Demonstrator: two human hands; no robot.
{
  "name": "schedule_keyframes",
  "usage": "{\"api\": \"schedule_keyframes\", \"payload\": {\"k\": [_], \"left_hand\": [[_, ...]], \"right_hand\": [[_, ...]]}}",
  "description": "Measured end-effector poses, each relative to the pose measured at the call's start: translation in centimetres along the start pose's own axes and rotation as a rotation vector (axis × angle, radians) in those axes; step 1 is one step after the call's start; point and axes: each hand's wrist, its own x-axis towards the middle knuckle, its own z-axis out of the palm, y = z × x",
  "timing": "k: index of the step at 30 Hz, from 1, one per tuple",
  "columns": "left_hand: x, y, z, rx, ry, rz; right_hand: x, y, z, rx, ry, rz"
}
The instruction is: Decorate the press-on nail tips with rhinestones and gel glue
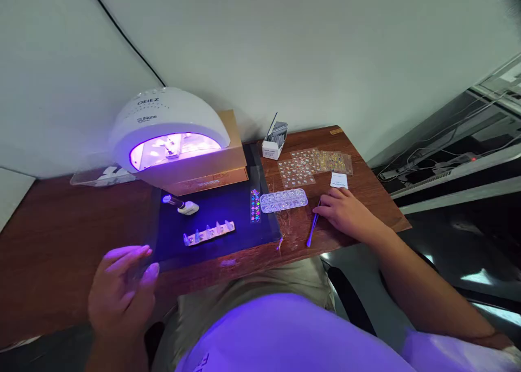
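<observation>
My right hand (344, 212) rests on the wooden desk (61, 236), fingers curled beside a thin purple tool (312, 230); whether they grip it I cannot tell. My left hand (122, 288) hovers open over the desk's near left edge, fingers together and stretched, holding nothing. A strip of false nail tips (209, 232) lies on the dark mat (228, 212). A small lit torch-like lamp (181, 204) lies behind it. A clear rhinestone box (284, 200) and a sticker strip (255, 205) sit near my right hand.
A white UV nail lamp (166, 125) glows purple on a cardboard box (228, 163) at the back. Sticker sheets (313, 163), a small white card (339, 180) and a little white box with packets (273, 141) lie at back right. The wall is close behind.
</observation>
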Motion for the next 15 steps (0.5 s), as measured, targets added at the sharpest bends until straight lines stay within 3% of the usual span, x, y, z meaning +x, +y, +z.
{"api": "schedule_keyframes", "payload": {"k": [4, 7, 9, 12, 15], "left_hand": [[3.3, 5.2, -1.6, -0.089, 0.098, 0.065], [6.7, 9.2, -1.6, -0.089, 0.007, 0.315], [9.3, 11.5, -1.0, -0.055, -0.089, 0.517], [13.8, 14.9, 1.6, -0.044, -0.253, 0.724], [18.3, 18.3, 6.8, 0.063, -0.621, 0.685]], "right_hand": [[0.2, 0.0, -0.2, 0.018, 0.073, -0.103], [-1.3, 0.8, -0.2, 0.067, 0.216, -0.118], [-3.2, 1.7, -0.1, 0.112, 0.359, -0.049], [-6.0, 2.9, 0.2, 0.218, 0.65, 0.146], [-7.4, 2.8, 0.9, 0.401, 0.976, 0.332]]}}
